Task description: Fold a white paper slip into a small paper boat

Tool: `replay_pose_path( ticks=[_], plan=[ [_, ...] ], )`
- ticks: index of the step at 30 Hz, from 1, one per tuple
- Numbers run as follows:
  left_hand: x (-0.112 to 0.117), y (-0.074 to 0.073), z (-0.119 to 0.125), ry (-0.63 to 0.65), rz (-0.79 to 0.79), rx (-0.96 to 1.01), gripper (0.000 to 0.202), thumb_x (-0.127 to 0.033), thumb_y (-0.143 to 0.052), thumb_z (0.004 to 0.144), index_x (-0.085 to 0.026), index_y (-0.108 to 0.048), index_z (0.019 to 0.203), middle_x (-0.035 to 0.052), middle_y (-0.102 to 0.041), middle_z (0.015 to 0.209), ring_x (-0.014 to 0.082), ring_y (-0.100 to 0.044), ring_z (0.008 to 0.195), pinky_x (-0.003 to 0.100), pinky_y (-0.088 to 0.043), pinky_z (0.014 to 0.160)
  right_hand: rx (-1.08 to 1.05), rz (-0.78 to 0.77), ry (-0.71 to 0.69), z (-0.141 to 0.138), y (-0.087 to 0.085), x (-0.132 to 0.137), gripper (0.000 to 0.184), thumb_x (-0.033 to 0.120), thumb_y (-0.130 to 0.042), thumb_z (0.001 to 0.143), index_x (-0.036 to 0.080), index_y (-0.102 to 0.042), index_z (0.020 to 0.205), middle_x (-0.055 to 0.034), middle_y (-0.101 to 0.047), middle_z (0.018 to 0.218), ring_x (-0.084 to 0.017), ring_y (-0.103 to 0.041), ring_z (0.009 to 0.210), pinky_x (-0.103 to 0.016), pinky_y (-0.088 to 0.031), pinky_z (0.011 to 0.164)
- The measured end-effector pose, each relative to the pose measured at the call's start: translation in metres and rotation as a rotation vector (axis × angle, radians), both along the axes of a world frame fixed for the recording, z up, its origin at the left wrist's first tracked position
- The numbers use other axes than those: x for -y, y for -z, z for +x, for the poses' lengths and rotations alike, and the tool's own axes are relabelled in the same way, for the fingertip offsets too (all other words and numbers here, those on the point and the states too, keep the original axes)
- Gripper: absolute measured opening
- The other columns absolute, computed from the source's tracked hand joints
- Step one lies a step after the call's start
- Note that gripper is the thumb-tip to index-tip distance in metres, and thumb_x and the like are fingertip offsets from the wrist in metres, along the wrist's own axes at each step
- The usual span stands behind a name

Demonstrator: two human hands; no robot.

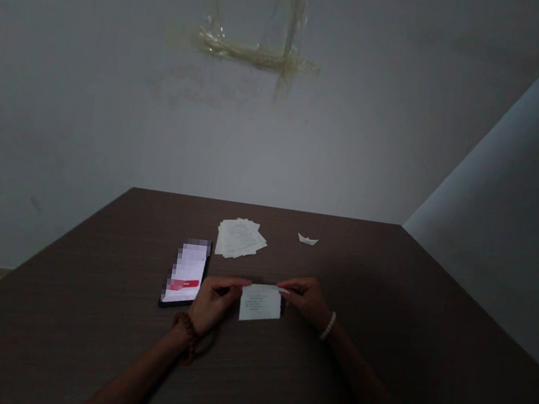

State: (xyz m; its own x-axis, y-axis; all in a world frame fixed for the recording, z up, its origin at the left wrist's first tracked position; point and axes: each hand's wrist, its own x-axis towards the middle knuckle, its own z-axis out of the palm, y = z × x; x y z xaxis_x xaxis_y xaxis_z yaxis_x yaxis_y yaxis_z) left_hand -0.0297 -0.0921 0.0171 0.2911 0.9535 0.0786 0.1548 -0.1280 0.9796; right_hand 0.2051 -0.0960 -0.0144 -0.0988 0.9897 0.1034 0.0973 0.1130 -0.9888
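A small sheet of printed paper (260, 303) is held between my two hands, low over the dark table. My left hand (215, 301), with a brown bead bracelet at the wrist, pinches its upper left corner. At the upper right corner, the thumb and fingers of my right hand (307, 300) close on the sheet; a pale bracelet circles that wrist. The top edge of the paper looks slightly bent over towards the right. Lines of print show on the side facing me.
Left of my hands lies a phone (186, 273) with its screen lit. A loose pile of printed papers (240, 237) sits behind the sheet, and a small folded paper boat (307, 239) stands farther right. Beyond the brown table (97, 260) rises a grey wall with tape on it.
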Motion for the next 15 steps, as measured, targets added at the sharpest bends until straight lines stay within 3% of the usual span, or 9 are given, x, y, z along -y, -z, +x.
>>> replay_pose_path(
  ticks=[6,11,15],
  plan=[
    [0.002,0.001,0.003,-0.009,0.005,-0.049,0.030,-0.038,-0.060,0.076,-0.016,-0.075,0.090,0.0069,-0.074,0.090,0.0250,-0.068,0.086,0.033,-0.054,0.076,0.055,0.070,0.009,-0.002,-0.007,0.006,0.022,0.033,-0.070,0.070,0.015,-0.073,0.082,-0.0065,-0.072,0.076,-0.018,-0.065,0.066,-0.027,-0.050,0.062],
    [0.002,0.006,0.004,0.036,0.024,-0.064,0.034,-0.039,-0.058,0.080,-0.015,-0.072,0.099,0.0061,-0.073,0.087,0.0225,-0.066,0.083,0.031,-0.053,0.074,0.236,0.140,0.081,-0.007,-0.011,0.010,0.028,0.038,-0.067,0.072,0.014,-0.064,0.058,-0.0009,-0.060,0.054,-0.012,-0.054,0.050,-0.021,-0.040,0.047],
    [0.001,0.005,0.005,-0.007,0.052,-0.071,0.044,-0.039,-0.060,0.079,-0.013,-0.064,0.114,0.0022,-0.068,0.072,0.0183,-0.063,0.071,0.030,-0.050,0.069,0.245,0.163,0.228,-0.009,-0.013,0.008,0.029,0.038,-0.065,0.074,0.015,-0.060,0.056,0.0006,-0.057,0.053,-0.012,-0.052,0.050,-0.022,-0.038,0.046]
  ],
)
